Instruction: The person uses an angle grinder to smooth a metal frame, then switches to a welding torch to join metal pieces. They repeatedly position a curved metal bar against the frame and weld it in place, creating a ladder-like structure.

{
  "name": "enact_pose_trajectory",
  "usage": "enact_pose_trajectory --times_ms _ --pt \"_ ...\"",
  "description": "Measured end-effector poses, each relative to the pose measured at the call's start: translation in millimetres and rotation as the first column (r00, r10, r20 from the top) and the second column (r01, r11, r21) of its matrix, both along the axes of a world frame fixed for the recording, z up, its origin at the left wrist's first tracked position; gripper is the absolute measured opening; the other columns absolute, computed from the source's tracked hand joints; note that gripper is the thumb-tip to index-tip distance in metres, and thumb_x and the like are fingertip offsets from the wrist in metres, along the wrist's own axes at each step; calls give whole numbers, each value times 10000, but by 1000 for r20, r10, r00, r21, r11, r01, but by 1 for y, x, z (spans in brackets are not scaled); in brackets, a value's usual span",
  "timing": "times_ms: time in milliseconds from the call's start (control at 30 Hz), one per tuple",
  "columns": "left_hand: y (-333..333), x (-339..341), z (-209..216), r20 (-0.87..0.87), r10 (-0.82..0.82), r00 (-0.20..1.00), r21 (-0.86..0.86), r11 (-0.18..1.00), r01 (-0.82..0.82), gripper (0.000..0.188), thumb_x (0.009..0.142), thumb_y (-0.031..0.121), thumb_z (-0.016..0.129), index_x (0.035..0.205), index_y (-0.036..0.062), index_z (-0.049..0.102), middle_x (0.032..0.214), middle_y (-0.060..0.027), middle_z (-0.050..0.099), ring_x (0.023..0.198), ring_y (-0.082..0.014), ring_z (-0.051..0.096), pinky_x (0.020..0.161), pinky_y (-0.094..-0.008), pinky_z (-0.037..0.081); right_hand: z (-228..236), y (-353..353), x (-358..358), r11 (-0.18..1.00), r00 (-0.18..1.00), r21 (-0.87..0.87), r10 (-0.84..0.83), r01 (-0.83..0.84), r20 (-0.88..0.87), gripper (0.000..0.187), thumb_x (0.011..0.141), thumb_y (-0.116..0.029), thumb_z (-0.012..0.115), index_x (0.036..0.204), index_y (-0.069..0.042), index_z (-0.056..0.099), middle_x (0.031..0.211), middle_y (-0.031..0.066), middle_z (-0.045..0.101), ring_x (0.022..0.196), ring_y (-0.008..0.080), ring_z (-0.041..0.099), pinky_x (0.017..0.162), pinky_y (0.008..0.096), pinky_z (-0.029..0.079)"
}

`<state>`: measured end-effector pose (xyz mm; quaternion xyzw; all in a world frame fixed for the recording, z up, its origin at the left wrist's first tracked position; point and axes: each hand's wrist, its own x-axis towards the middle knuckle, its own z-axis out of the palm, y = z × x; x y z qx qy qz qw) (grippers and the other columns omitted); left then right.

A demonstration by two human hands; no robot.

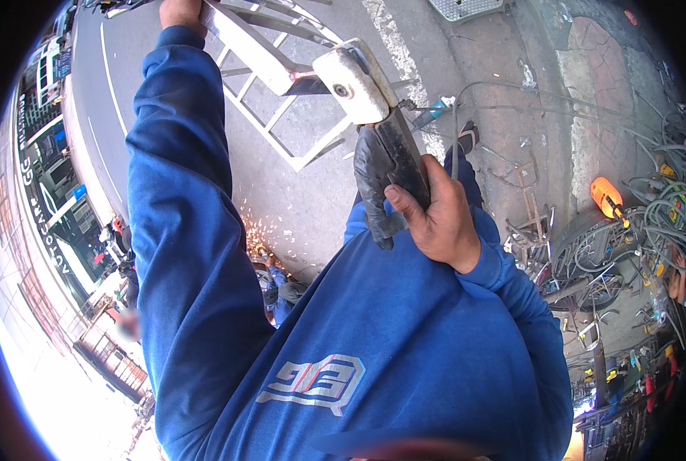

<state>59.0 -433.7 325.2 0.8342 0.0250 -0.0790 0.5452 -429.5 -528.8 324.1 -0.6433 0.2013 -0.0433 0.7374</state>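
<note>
While the right hand (446, 223) is grasping a long tool (387, 131) by its dark body, the thumb is lying along it and the other fingers are mostly hiding beneath. Probably rigid and fairly heavy, the tool is likely weighing toward its whitish head (350, 81), which is pointing up and left of that hand; the dark body is offering the surer hold. Just beyond the head, a metal bar (250, 50) is slanting away, looking stiff, smooth and perhaps hot or sharp at the near end, so its far part is seeming safer to grip. There the left hand (181, 14) is resting, its fingers cut off, so its closure is staying unclear. Between the hands, an open metal frame (300, 163) is showing under the bar.
</note>
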Motion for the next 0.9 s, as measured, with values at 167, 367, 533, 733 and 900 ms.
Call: enact_pose_trajectory --times_ms 167,367,533,733,900 --pt "2 2 -1 23 -46 999 -31 998 47 117 886 112 589 920 9 634 715 -85 550 583 -206 531 534 -363 454 1 0 0 997 999 74 21 -19 -25 334 988 -267 676 1105 26 566 816 150 696 731 208 688 646 335 521" --pt "2 4 -3 3 -37 999 -48 998 37 123 899 130 598 959 23 603 698 -58 531 569 -187 530 527 -335 476 1 3 0 993 998 111 -47 51 -36 449 958 -355 689 1129 42 568 845 222 696 791 367 733 663 410 549" --pt "1 1 -3 21 -20 1000 -19 1000 20 113 880 115 609 935 16 604 690 -63 524 562 -178 523 517 -325 467 -1 -1 -3 993 997 96 -71 69 17 449 979 -360 666 1140 48 574 890 208 713 859 354 747 708 386 565" --pt "-1 -2 1 -1 -7 1000 35 999 7 124 878 112 604 930 -1 609 690 -71 527 563 -187 521 520 -335 470 -4 4 1 996 999 76 -43 42 16 403 975 -310 678 1123 45 560 887 226 713 843 377 740 690 399 563" --pt "1 1 -1 -5 -12 1000 -9 1000 12 124 880 111 600 920 -7 612 690 -75 533 561 -191 527 521 -341 476 0 1 2 998 1000 60 -4 5 -27 352 961 -260 693 1083 40 555 860 238 699 811 407 723 662 418 553"
